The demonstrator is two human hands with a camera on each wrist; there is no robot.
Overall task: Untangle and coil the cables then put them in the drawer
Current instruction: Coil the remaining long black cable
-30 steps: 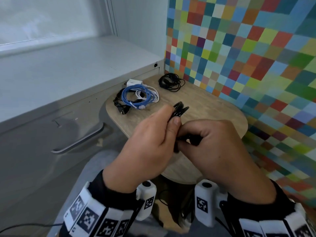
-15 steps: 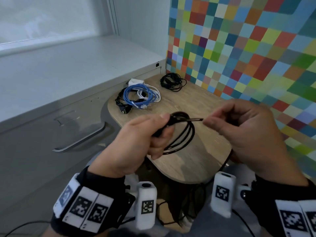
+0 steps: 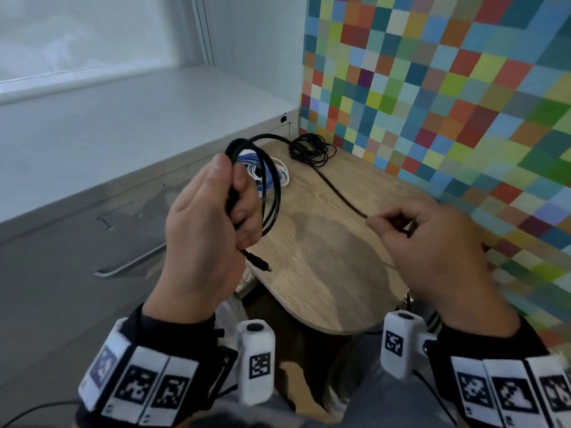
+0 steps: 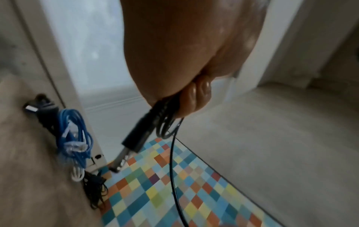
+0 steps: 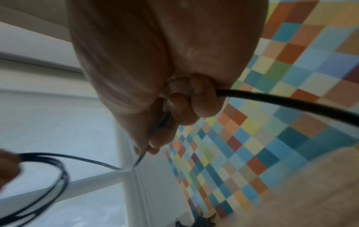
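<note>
Left hand (image 3: 204, 230) grips the half-wound thin black cable (image 3: 272, 196) in a fist, loops hanging, plug end poking out below, prob. to keep the coil from springing apart. Right hand (image 3: 432, 242) pinches the free run, fingers curled round it, w/ light tension to feed the next loop. Other cables: blue and white bundle (image 4: 74, 138) and small black tangle (image 3: 312, 149) lie on the rounded wooden desk (image 3: 324, 273). Grey drawer handle (image 3: 129, 264) at left; multicoloured checked wall (image 3: 432, 88) behind. Wrist views blurry.
</note>
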